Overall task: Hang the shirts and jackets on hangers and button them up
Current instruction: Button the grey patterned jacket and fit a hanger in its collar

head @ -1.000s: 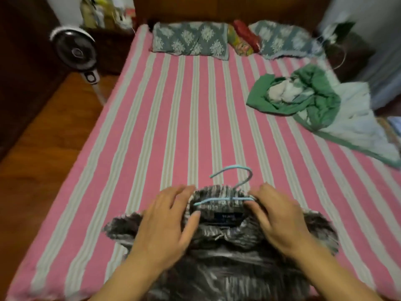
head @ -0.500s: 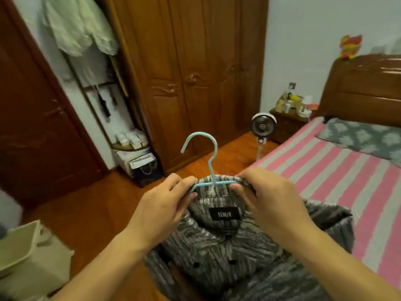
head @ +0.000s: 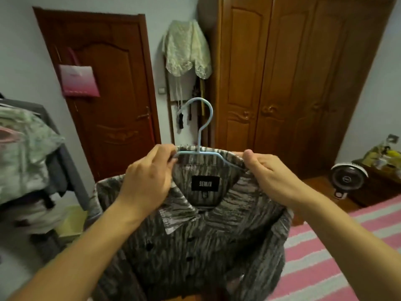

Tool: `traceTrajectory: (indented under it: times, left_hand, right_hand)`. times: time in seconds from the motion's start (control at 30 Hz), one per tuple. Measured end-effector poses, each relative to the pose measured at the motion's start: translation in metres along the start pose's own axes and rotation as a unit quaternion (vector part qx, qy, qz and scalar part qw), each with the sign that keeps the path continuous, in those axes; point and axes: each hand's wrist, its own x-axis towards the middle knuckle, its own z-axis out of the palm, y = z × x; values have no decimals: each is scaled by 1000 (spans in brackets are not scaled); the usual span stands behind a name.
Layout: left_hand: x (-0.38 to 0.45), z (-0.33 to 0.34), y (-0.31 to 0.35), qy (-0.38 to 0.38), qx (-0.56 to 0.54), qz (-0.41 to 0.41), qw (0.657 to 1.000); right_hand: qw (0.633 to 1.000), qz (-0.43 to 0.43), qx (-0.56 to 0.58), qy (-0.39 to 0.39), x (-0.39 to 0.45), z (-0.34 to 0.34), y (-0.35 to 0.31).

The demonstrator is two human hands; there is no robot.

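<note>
Room: wooden wardrobe (head: 282, 83), dark door (head: 104, 94), fan (head: 349, 178) on floor
Bed: pink striped sheet (head: 338, 253), lower right
Left hand (head: 149, 181): pinching shirt (head: 195, 246) collar
Right hand (head: 275, 177): gripping collar, blue hanger (head: 202, 135) inside

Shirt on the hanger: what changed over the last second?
The shirt and blue hanger went from lying flat on the striped bed to being held up in the air, hook upright, as the person turned toward the door and wardrobe. Unchanged: left hand and right hand grip the collar at the hanger's shoulders.
</note>
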Motion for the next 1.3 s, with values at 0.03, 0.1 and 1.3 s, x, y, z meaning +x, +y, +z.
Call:
traceTrajectory:
  times: [0.03,0.1,1.3]
  left_hand:
    - [4,-2,-20,-1,2,-13,1000]
    - [11,-1,-52,-29,4,-32,999]
    - [-117,-187,-224,20,495,-511,703]
  right_hand:
    - [999,-2,13,-43,13,9,7]
    - [994,-28,-79,-65,40,31,24]
    - [894,-300,-21,-331,332,363,-92]
